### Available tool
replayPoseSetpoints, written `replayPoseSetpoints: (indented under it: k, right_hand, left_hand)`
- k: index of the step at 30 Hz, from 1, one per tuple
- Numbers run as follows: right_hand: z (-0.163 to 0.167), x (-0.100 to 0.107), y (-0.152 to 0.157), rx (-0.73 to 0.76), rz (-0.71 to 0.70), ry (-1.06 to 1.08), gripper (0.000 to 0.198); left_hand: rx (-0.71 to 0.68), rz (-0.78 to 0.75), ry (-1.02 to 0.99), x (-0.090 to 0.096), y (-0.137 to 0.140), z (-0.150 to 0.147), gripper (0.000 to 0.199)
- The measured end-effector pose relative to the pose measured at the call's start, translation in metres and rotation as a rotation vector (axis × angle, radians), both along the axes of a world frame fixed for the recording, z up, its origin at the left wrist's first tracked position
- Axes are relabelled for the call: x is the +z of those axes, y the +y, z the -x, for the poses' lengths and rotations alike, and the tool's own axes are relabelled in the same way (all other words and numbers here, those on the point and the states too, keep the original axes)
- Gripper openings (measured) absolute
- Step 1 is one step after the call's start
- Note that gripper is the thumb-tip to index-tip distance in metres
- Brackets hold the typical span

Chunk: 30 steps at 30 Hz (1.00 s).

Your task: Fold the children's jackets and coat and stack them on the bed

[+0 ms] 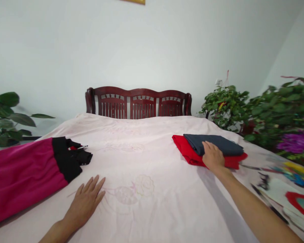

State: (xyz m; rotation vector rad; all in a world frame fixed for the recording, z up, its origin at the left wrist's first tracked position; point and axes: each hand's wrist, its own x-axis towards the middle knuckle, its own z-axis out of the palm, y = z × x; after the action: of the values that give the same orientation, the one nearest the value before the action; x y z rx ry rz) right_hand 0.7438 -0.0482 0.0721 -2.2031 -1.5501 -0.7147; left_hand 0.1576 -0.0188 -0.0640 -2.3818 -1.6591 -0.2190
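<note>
My left hand point(84, 204) lies flat on the pale pink bedsheet point(162, 209), fingers spread, with nothing in it. To its left is a magenta garment point(22, 172) with a black band, and bunched black cloth point(81, 157) with a small white piece sits at its end. My right hand point(213, 156) rests on a folded dark blue-grey garment point(218, 143), its fingers laid over the near left part. A folded red garment point(183, 148) lies beneath the blue-grey one and sticks out around it. The thumb of my right hand is not clearly seen.
A dark wooden backrest point(143, 103) stands against the wall behind the sheet. Leafy plants point(225, 108) and purple flowers point(297, 140) border the right side; another plant point(11, 118) is at left. Blurred small items, including a dark pen-like stick point(270, 204), lie at the right edge.
</note>
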Motion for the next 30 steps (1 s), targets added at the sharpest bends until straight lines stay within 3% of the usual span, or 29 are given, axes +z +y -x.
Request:
replayPoseSetpoints:
  k: [7, 11, 14, 18, 22, 26, 28, 30]
  right_hand:
    - [-0.020, -0.006, 0.028, -0.043, 0.239, -0.335, 0.067]
    - [-0.024, -0.010, 0.027, -0.046, 0.278, -0.334, 0.056]
    - [-0.022, 0.002, 0.025, -0.076, 0.332, -0.277, 0.041]
    - [0.007, 0.047, 0.021, -0.018, 0.298, -0.223, 0.034]
    - [0.069, 0.122, 0.003, 0.051, -0.002, -0.178, 0.038]
    - [0.121, 0.189, -0.010, 0.199, -0.143, 0.110, 0.048]
    - [0.133, 0.200, -0.005, 0.331, -0.151, 0.375, 0.042]
    - [0.138, 0.191, 0.008, 0.436, -0.125, 0.666, 0.037]
  left_hand:
    - [0.005, 0.013, -0.091, 0.013, -0.004, -0.003, 0.054]
    - [0.025, 0.038, -0.111, 0.019, -0.007, -0.008, 0.053]
    - [0.031, 0.051, -0.131, 0.022, -0.008, -0.010, 0.053]
    - [0.030, 0.038, -0.168, 0.022, -0.008, -0.011, 0.051]
    - [0.030, 0.015, -0.202, 0.021, -0.008, -0.013, 0.050]
    - [0.022, 0.011, -0.234, 0.022, -0.009, -0.013, 0.049]
    - [0.021, 0.021, -0.246, 0.024, -0.010, -0.013, 0.049]
    - [0.020, 0.029, -0.258, 0.025, -0.011, -0.012, 0.049]
